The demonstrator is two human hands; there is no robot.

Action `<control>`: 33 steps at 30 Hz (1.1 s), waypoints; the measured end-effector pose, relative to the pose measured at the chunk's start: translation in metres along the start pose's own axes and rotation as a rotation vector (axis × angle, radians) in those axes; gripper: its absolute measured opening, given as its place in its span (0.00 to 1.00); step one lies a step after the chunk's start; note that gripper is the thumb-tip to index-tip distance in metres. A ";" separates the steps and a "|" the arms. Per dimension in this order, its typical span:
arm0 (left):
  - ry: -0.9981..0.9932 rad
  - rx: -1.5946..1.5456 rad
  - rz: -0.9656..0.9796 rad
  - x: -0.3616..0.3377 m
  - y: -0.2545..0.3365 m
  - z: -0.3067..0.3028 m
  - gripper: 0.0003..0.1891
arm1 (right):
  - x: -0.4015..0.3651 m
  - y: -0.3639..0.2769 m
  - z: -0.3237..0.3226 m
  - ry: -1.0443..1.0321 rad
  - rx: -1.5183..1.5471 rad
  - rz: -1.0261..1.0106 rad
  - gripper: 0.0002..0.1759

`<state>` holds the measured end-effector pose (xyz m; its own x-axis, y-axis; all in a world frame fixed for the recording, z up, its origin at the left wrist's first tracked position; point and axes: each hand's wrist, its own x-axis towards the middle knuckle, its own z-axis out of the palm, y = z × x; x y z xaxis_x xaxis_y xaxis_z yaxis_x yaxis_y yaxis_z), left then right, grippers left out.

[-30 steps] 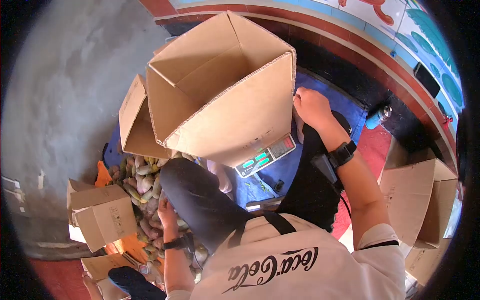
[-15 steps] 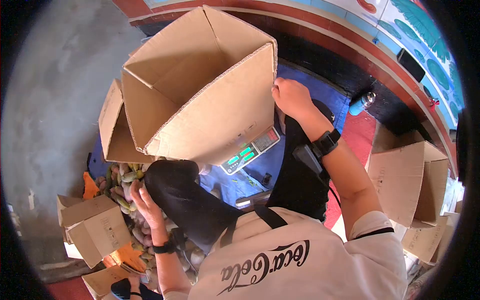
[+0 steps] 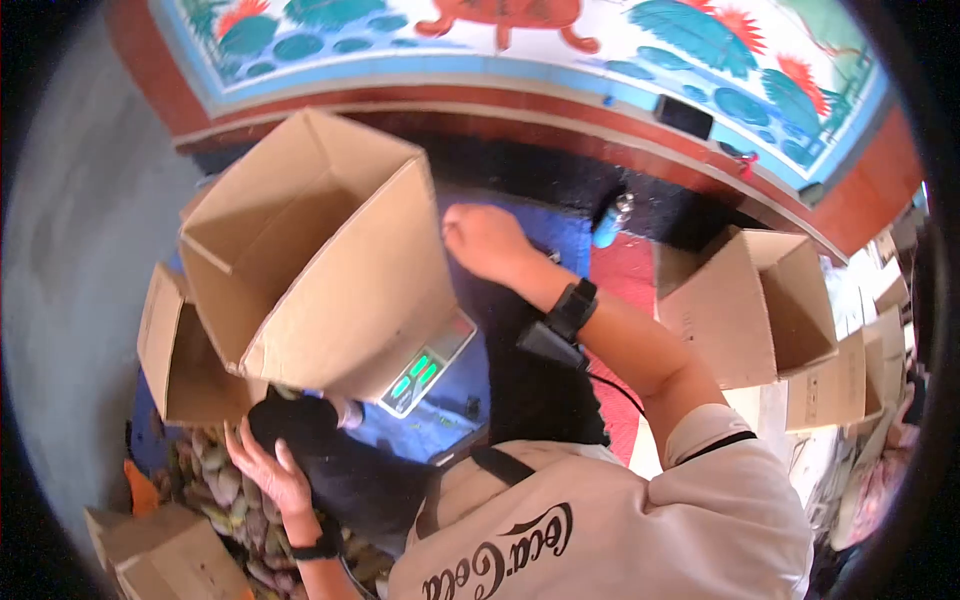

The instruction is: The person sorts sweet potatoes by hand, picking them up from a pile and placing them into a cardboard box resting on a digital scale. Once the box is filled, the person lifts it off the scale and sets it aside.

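Note:
A large open cardboard box [image 3: 350, 270] stands tilted on a digital scale [image 3: 425, 370] with green lit digits. My right hand [image 3: 485, 243] is beside the box's right edge, a small gap from it, with its fingers curled; whether anything is in them is hidden. My left hand [image 3: 268, 468], fingers spread and holding nothing, hangs below the box's lower left corner. Under it lies a pile of potato-like produce [image 3: 215, 490]. The inside of the box looks empty where it shows.
Another open box [image 3: 205, 360] stands left of the large one, and one more [image 3: 165, 560] at the lower left. Further boxes [image 3: 720, 310] stand at the right. A blue bottle [image 3: 610, 222] is near the painted wall [image 3: 560, 75].
The view has swung, showing more of the wall. My right hand has come off the box edge. My left hand remains spread near the produce.

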<state>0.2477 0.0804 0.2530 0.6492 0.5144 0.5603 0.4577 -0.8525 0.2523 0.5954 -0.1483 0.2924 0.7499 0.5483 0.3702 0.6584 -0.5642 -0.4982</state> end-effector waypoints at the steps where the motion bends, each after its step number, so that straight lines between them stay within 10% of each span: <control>1: 0.004 -0.001 0.007 0.001 0.001 0.002 0.28 | -0.001 -0.006 -0.009 0.021 0.031 0.001 0.11; 10: -0.019 0.081 0.105 0.008 0.010 0.015 0.27 | -0.042 0.075 -0.036 0.330 0.023 0.025 0.07; 20: 0.076 0.001 0.163 0.028 0.056 0.004 0.24 | -0.149 0.271 -0.160 0.261 -1.152 0.537 0.06; 33: 0.047 0.046 0.129 0.034 0.048 0.012 0.23 | -0.186 0.301 -0.210 -0.141 -1.420 0.654 0.14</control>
<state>0.2992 0.0576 0.2744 0.6759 0.3949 0.6223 0.4000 -0.9057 0.1403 0.6677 -0.5497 0.2387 0.9599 -0.0086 0.2801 -0.1849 -0.7704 0.6102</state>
